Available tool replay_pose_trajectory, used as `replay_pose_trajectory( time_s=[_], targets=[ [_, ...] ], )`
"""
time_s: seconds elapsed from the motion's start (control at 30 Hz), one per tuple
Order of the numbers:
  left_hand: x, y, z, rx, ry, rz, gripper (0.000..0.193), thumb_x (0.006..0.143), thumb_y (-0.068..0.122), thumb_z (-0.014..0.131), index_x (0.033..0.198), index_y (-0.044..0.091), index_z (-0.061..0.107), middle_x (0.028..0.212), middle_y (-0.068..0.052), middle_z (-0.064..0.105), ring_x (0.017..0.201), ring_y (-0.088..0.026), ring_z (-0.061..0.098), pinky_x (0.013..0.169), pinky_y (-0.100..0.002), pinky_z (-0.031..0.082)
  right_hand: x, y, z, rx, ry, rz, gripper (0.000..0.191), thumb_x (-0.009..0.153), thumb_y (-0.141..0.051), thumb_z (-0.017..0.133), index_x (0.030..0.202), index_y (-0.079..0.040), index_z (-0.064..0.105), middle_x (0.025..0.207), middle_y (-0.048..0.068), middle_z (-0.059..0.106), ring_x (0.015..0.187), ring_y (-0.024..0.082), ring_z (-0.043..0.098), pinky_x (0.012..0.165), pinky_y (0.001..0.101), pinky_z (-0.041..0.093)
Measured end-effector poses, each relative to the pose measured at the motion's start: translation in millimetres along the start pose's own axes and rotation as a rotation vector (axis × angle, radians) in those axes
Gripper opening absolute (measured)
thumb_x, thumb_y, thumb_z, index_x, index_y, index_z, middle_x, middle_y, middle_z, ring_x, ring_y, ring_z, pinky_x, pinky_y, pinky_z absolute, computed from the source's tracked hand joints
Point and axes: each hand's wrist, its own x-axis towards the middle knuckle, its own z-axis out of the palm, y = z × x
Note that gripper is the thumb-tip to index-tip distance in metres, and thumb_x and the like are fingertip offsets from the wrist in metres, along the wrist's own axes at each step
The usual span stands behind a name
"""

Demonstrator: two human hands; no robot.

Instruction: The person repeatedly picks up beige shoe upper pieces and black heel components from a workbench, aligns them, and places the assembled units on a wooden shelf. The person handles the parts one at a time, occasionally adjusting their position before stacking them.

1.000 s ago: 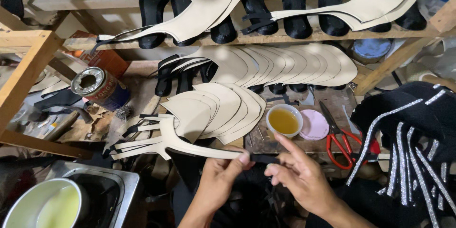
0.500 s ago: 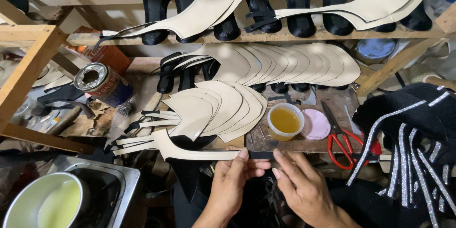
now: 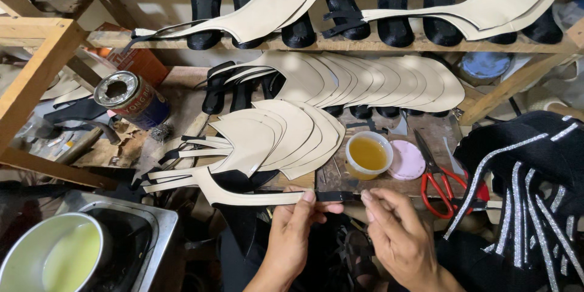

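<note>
cream strap point(image 3: 255, 197), black tip, pinched by left hand point(image 3: 295, 231), right hand point(image 3: 395, 231) fingertips.

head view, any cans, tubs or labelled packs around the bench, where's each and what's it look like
Labelled can: left on the bench, lying tilted, open mouth up; round, blue and red wrap.
Small tub: bench centre, above the hands; white, yellow liquid inside.
Pink lid: flat, right of the tub.

Cup point(image 3: 367, 155) left of lid point(image 3: 406, 160); scissors point(image 3: 439, 177) right

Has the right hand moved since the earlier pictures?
Yes. The right hand moved left, toward the left hand, judged against the cup of yellow liquid.
</note>
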Motion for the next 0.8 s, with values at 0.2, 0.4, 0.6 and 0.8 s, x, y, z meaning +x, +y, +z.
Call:
replay_pose_trajectory(
  time_s=[0.2,0.4,0.6,0.8],
  targets=[
    [-1.8,2.9,-1.1,-0.048,-0.044,0.002,0.031,0.104,0.029,0.050,0.100,0.001,0.063,0.090,-0.014,0.080,0.084,-0.016,0.073,0.073,-0.029,0.049,4.5,3.3,6.6,-0.111,-0.066,-0.135,0.055,0.073,0.005,0.072,0.125,-0.013,0.070,0.128,0.016,0.060,0.098,0.029,0.070,0.072,0.0343,0.059],
    [-8.0,34.0,-18.4,0.382,-0.302,-0.012,0.021,0.102,0.027,0.056,0.102,0.007,0.061,0.093,-0.013,0.077,0.088,-0.018,0.069,0.081,-0.030,0.052,10.4,32.1,7.0,0.198,-0.177,0.116,0.030,0.092,-0.005,0.063,0.121,-0.009,0.071,0.133,0.010,0.067,0.118,0.024,0.070,0.093,0.0337,0.057],
    [-23.4,44.6,-15.3,1.260,-0.631,0.472,0.018,0.088,0.021,0.068,0.099,0.007,0.070,0.116,-0.017,0.069,0.115,-0.035,0.061,0.100,-0.049,0.045,51.3,48.2,23.2,0.837,-0.553,0.696,0.063,0.096,-0.033,0.054,0.152,-0.005,0.043,0.132,0.018,0.068,0.109,0.025,0.071,0.083,0.0347,0.059],
    [-34.4,11.6,-13.6,1.827,-0.729,0.829,0.042,0.082,0.029,0.060,0.115,0.008,0.075,0.140,-0.020,0.061,0.140,-0.041,0.044,0.113,-0.071,0.023,106.1,33.8,50.9,1.024,-0.779,0.972,0.079,0.093,-0.046,0.050,0.161,-0.021,0.020,0.135,0.021,0.063,0.104,0.026,0.067,0.081,0.0357,0.056]
  ],
)
